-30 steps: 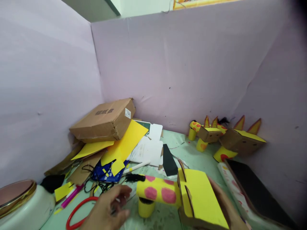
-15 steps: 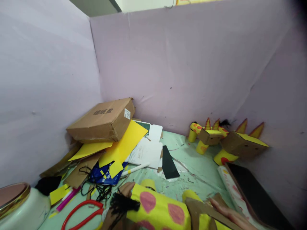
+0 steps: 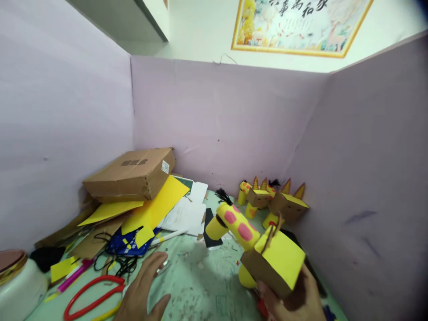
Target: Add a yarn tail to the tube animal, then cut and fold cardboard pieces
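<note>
My right hand (image 3: pixel 294 298) has its fingers wrapped from below around the box head of the giraffe (image 3: pixel 257 249), clamped on it and holding it tilted up off the table (image 3: pixel 200 285); the body with pink spots (image 3: pixel 238 225) points away from me and the black tail tuft (image 3: pixel 221 195) is at the far end. My left hand (image 3: pixel 143 292) lies flat on the table, fingers spread and loose, holding nothing, fingertips just beside the red scissors (image 3: pixel 93 296) and near the black cord (image 3: pixel 117 263). My read on progress: body, legs, spots, tail and yellow face panel are on; brown ear stubs stick up at the head, but no orange horns like those on the two finished figures (image 3: pixel 274 203) by the back wall, and I can't see any eyes. So mostly built, head details likely left. Farther left: yellow paper (image 3: pixel 157 207), a white pen (image 3: pixel 167 236), a cardboard box (image 3: pixel 130 174) on the pile, a white pot (image 3: pixel 16 285) at the edge.
</note>
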Tool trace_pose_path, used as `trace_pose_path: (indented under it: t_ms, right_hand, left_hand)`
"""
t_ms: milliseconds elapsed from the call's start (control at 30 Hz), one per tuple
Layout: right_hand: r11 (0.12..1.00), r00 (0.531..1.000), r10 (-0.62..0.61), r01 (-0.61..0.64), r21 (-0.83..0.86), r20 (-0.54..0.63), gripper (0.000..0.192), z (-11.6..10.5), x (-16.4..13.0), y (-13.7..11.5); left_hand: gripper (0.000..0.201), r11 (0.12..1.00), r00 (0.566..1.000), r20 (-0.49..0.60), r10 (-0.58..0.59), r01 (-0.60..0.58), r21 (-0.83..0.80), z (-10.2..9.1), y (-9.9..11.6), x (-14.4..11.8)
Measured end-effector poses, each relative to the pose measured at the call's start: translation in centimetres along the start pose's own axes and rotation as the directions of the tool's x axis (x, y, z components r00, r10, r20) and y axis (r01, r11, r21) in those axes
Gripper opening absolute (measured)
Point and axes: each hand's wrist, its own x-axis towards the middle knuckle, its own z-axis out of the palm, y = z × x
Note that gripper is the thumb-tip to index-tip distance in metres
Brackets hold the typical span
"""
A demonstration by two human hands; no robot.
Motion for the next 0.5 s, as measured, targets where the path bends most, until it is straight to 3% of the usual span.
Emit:
trace_pose_path:
  t_ms: [133,300,500]
  right_hand:
    - [0.998,0.998,0.054,-0.052,0.047,-0.034,0.070,1.0,1.0,-1.2]
    - [0.990,0.997,0.080,-0.078,0.113,-0.015,0.075,2.3,4.1,-2.6]
    - [0.999,0.974,0.048,-0.051,-0.008,-0.220,0.083,7.0,9.5,-1.8]
  left_hand:
    - [0.046,0.999,0.999,-0.023,0.027,-0.026,0.046,0.1,-0.2,-0.2]
    - [0.048,0.994,0.998,0.026,0.058,-0.060,0.097,0.1,-0.4,-0.2]
    - [0.044,0.982,0.991,-0.003,0.135,-0.133,0.136,0.3,-0.5,-0.2]
